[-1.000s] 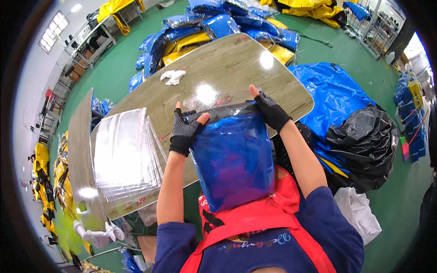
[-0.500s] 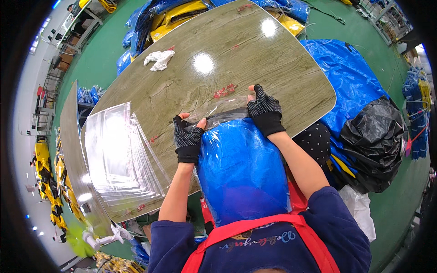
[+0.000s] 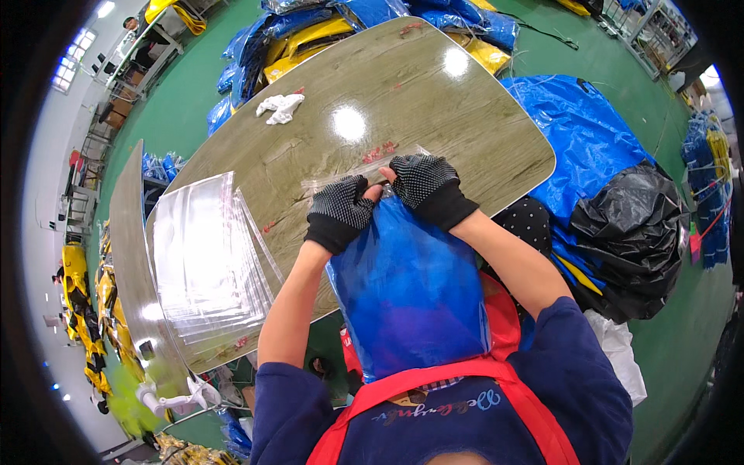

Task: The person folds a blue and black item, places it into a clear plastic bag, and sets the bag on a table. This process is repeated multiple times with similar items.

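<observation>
A clear plastic bag with folded blue fabric (image 3: pixel 411 287) inside lies between my forearms, from the table edge to my apron. At its far end, both hands grip the gathered plastic. My left hand (image 3: pixel 341 208), in a black dotted fingerless glove, is closed with the thumb pointing inward. My right hand (image 3: pixel 426 186), in a matching glove, is closed right beside it, the thumbs almost meeting. The clear mouth of the bag (image 3: pixel 325 184) spreads out on the table beyond my knuckles. My fingertips are mostly hidden under the gloves.
Left on the wood-patterned table (image 3: pixel 465 116) lies a fanned stack of clear bags (image 3: pixel 205 256). A crumpled white cloth (image 3: pixel 280 108) and red scraps (image 3: pixel 380 151) are farther off. Blue and black fabric (image 3: pixel 589 147) heaps at the right. Packed blue and yellow bundles (image 3: pixel 310 39) sit beyond.
My hands have come together from the two sides of the bag's far end, bunching the plastic between them. The fingers have curled closed and the blue fabric's far end looks narrower.
</observation>
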`<state>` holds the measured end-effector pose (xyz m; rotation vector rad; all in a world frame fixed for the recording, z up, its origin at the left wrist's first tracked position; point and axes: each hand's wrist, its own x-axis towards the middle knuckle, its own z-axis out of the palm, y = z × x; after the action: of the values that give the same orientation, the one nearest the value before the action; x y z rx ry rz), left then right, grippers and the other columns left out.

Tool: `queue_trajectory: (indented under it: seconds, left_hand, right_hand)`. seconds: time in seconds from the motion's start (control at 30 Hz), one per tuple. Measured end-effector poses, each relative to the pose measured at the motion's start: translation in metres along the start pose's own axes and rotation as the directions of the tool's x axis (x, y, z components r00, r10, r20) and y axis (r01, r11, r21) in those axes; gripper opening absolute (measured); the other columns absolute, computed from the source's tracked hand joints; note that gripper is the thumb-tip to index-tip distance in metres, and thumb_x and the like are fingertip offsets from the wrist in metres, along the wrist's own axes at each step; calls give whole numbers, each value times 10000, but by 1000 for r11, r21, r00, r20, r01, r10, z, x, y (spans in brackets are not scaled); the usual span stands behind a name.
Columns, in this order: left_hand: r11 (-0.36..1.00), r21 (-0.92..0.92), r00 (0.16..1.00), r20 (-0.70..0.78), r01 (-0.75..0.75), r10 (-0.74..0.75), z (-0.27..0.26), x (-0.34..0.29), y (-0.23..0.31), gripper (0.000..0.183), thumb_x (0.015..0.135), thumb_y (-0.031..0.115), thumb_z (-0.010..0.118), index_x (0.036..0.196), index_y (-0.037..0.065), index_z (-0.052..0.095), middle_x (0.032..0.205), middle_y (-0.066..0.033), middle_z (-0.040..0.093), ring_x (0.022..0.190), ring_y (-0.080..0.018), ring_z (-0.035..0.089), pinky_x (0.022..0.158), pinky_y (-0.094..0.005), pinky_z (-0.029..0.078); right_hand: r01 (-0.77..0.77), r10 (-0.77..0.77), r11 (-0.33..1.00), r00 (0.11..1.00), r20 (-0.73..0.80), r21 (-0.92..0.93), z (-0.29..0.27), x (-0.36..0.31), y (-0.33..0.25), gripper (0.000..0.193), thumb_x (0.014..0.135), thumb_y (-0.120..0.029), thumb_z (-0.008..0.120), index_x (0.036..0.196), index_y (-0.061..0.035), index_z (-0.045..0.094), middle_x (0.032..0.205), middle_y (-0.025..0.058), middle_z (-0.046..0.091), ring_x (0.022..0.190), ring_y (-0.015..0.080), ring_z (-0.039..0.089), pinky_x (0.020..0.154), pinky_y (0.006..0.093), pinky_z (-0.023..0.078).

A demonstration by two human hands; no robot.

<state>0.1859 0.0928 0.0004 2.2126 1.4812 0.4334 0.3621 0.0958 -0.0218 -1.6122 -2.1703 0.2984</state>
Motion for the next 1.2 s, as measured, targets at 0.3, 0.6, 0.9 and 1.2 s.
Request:
queue_trajectory:
  seconds: [0.3, 0.6, 0.9, 1.2]
  left_hand:
    - [959, 192, 978, -14, 206, -208, 27, -23, 28, 342, 874, 294, 482, 1074, 55, 624, 1042, -206, 626, 973, -364, 593, 895, -441, 442]
    - [971, 204, 981, -118, -127, 154, 62, -63, 14, 654, 795, 200, 521, 1373, -41, 332, 1316, -233, 453, 1230, -405, 417, 1072, -495, 254]
    - [989, 56, 986, -85, -140, 144, 65, -43, 3, 705, 753, 199, 556, 1363, -64, 321, 1246, -249, 490, 1158, -398, 474, 1013, -455, 347]
    - [964, 263, 896, -420, -34, 146, 44, -42, -8, 468, 893, 288, 508, 1280, 24, 491, 1346, -215, 441, 1268, -371, 395, 1079, -537, 207]
  right_hand:
    - [-106, 143, 977, 969, 200, -184, 8, -3, -13, 276, 838, -287, 538, 954, -58, 639, 841, 154, 672, 791, 289, 652, 770, 416, 487]
    - [167, -156, 983, 980, -127, 81, 30, -64, -21, 636, 827, -425, 604, 1181, 90, 492, 1152, 244, 542, 1114, 383, 493, 1026, 481, 326]
    - [112, -106, 972, 994, -39, 207, 37, -41, -8, 513, 809, -367, 619, 1088, 58, 550, 1036, 229, 587, 983, 374, 555, 912, 449, 417]
    - [36, 13, 995, 870, -493, 89, 23, -38, 11, 449, 795, -200, 641, 1192, -16, 540, 1186, 219, 552, 1103, 370, 517, 975, 448, 370]
